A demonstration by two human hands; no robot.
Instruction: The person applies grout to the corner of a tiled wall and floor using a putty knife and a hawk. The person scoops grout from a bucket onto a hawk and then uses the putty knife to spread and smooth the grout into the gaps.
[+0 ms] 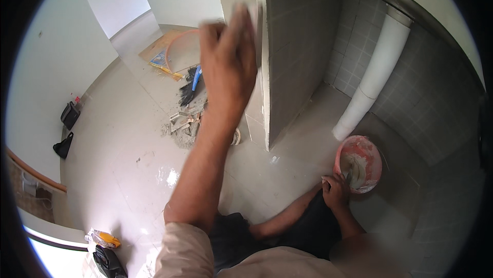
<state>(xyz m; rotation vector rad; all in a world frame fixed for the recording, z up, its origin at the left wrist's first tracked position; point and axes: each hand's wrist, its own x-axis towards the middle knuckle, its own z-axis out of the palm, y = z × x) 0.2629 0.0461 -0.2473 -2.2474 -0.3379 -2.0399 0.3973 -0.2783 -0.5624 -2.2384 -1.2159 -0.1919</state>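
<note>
My left hand (228, 54) is raised at the narrow end of the partition wall (268, 98), close to a thin grey-brown strip (259, 39) on that edge. One finger points up; motion blurs the fingers, and whether they grip anything is not clear. Low on the right, my right hand (336, 190) is closed at the rim of a red bucket (339, 157). A small flat-bladed tool (349, 179) sticks out of its fingers into the bucket, its handle hidden. Pale, wet-looking paste (355, 167) coats the bucket's inside.
A white pipe (372, 72) stands behind the bucket, by grey tiled walls. Rubble (185, 126), a blue-handled brush (194, 82) and an orange hoop (172, 47) lie on the tiled floor, left of the partition. Black bags (70, 115) rest against the left wall.
</note>
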